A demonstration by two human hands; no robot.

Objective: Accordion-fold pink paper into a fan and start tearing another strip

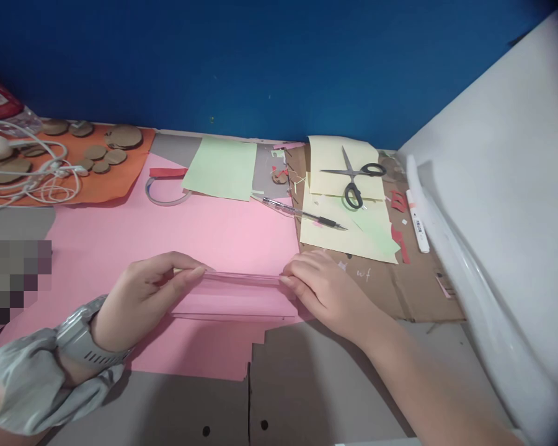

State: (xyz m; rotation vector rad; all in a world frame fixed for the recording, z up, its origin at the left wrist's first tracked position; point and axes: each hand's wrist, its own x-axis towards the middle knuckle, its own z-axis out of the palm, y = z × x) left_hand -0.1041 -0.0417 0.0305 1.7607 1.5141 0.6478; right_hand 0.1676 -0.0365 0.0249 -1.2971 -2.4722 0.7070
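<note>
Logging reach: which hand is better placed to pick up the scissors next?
Probably the right hand: the scissors lie nearer it than the left hand, though both hands pinch the folded pink paper.

Room over pink sheet [235, 235] behind folded paper [242, 303], pen [307, 215] and scissors [350, 171] rightward, blue wall [270, 68] beyond.

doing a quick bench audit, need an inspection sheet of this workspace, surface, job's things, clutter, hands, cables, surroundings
Surface: grey tabletop, partly covered by a large pink paper sheet and flat brown cardboard.
Job's things: folded pink paper piece with a layered upper edge.
Clutter: black-handled metal scissors, blades open, on pale yellow paper; clear pen with black grip, tip exposed; white marker; round brown cardboard pieces on orange paper.
Hands: left hand and right hand each pinch an end of that upper edge.
Cables: thin white cable, tangled over the orange paper.
Surroundings: upright blue panel behind, white panel at right.
</note>
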